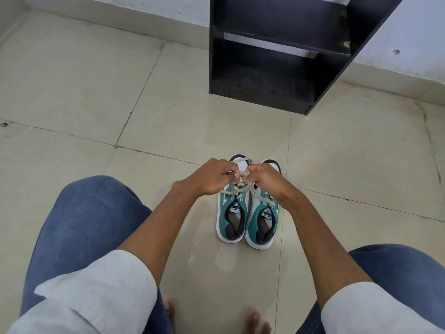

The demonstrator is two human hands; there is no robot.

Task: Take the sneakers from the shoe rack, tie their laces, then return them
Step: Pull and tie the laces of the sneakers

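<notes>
A pair of teal and white canvas sneakers [248, 218] with white rubber soles stood side by side, touching, on the pale beige tiled floor [96, 104], heels toward the person and toes pointing at the black wooden shoe rack [277, 68] standing against the white wall. The left hand [212, 177] and the right hand [267, 180] met above the front of the shoes, each with fingers curled tight, pinching a strand of the off-white flat laces [243, 180]. Which sneaker the pinched laces belonged to was hard to tell. Both rack shelves in view held nothing, and the shoes lay well apart from it
</notes>
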